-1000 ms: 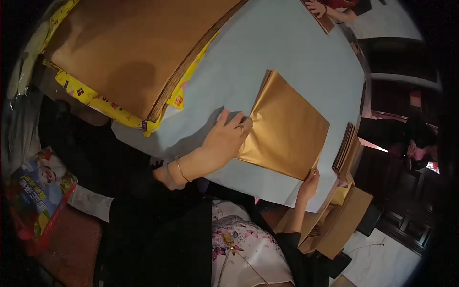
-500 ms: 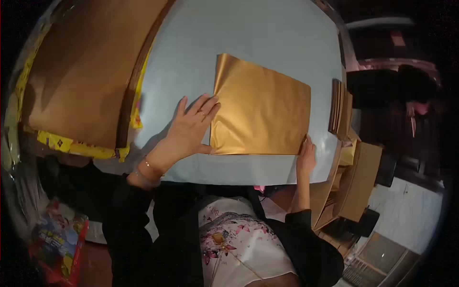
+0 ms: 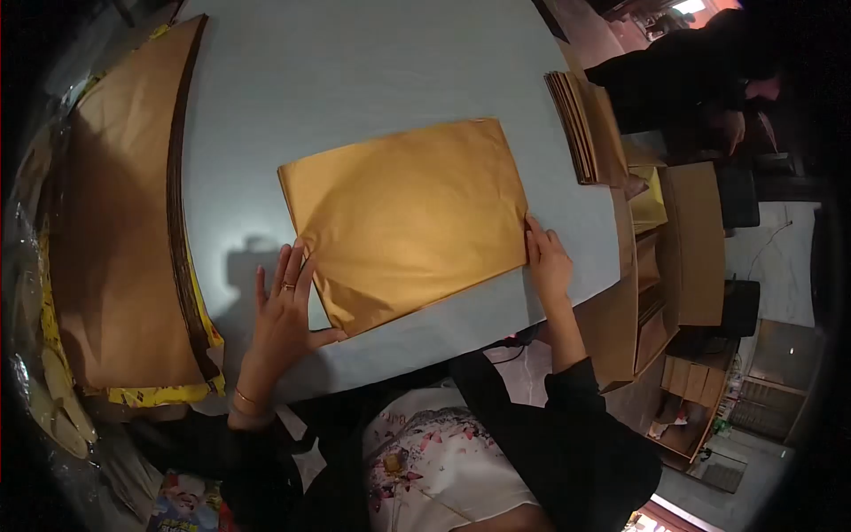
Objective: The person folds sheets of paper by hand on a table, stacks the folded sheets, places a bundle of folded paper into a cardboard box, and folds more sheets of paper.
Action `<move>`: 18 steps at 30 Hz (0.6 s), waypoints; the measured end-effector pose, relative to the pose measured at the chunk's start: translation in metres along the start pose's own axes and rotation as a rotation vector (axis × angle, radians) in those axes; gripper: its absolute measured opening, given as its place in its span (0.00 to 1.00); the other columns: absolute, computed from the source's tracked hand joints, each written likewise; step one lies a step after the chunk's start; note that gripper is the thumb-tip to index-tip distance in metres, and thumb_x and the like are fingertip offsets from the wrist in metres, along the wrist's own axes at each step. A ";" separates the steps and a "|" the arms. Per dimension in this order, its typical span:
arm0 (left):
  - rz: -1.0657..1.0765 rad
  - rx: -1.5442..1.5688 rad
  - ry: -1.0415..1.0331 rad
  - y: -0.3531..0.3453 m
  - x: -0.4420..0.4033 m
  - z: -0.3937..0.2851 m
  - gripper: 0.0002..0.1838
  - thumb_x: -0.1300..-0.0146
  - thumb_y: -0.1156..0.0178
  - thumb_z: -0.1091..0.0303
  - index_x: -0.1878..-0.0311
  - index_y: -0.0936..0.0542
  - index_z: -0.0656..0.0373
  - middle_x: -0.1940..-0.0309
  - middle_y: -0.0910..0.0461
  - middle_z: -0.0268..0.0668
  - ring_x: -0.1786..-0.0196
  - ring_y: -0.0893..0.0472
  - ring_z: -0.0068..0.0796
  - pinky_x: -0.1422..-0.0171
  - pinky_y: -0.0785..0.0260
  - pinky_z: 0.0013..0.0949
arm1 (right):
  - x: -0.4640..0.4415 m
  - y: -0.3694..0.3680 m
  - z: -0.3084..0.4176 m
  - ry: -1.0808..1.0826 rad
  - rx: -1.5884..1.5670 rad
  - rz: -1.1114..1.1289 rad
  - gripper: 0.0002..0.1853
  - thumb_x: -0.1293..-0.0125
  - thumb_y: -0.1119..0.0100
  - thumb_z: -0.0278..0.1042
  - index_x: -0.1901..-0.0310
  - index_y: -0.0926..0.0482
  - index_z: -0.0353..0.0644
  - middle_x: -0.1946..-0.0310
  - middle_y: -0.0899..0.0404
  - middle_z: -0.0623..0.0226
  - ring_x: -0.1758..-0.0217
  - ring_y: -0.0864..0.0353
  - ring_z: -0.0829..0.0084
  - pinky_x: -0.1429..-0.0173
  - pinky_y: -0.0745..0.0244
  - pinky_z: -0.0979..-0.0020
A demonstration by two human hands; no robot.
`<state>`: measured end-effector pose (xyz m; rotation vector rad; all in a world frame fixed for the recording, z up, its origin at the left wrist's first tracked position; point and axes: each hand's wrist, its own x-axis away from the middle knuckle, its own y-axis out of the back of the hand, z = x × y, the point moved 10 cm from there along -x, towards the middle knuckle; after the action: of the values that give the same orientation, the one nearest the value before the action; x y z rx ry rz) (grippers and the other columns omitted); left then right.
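Note:
A folded gold sheet [image 3: 412, 217] lies flat on the pale blue table [image 3: 355, 71]. At the sheet's lower left edge is my left hand [image 3: 285, 310], its fingers spread and its thumb at the lower left corner; a ring and a bracelet show on it. My right hand [image 3: 548, 257] touches the sheet's right edge near the lower right corner, with the fingers close together at the edge. Whether those fingers pinch the paper is hard to make out.
A large stack of brown sheets [image 3: 124, 222] on yellow wrapping is at the left. Folded brown pieces [image 3: 585, 129] stand at the table's right edge. Beyond them is an open cardboard box [image 3: 696, 244]. A person in dark clothes [image 3: 674, 80] is at the upper right.
The view has swung round, so the large stack sits further left. The gold sheet lies flatter, its left edge no longer raised. Both hands remain at its sides.

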<state>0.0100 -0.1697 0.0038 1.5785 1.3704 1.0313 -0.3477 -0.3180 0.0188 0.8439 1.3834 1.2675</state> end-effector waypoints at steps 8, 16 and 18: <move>-0.003 -0.013 -0.011 0.000 0.001 -0.001 0.61 0.67 0.34 0.32 0.31 0.42 0.60 0.27 0.51 0.43 0.24 0.53 0.41 0.27 0.63 0.57 | 0.000 0.000 0.002 0.067 0.074 -0.053 0.18 0.35 0.44 0.38 0.43 0.25 0.64 0.74 0.25 0.70 0.76 0.23 0.70 0.75 0.26 0.71; 0.019 0.036 0.065 0.004 0.000 0.001 0.59 0.64 0.34 0.34 0.32 0.42 0.61 0.28 0.49 0.43 0.24 0.54 0.41 0.26 0.69 0.54 | 0.003 -0.005 0.005 0.053 0.130 0.028 0.18 0.30 0.52 0.40 0.39 0.28 0.60 0.63 0.25 0.61 0.64 0.23 0.61 0.65 0.25 0.64; -0.021 0.068 -0.013 0.007 0.001 -0.003 0.57 0.63 0.36 0.33 0.33 0.40 0.62 0.29 0.48 0.44 0.25 0.52 0.41 0.27 0.67 0.53 | 0.001 -0.006 0.003 0.012 0.115 0.096 0.18 0.30 0.52 0.40 0.40 0.28 0.59 0.61 0.25 0.59 0.63 0.23 0.61 0.64 0.25 0.64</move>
<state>0.0094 -0.1695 0.0115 1.6140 1.4235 0.9693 -0.3438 -0.3173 0.0131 0.9932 1.4508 1.2764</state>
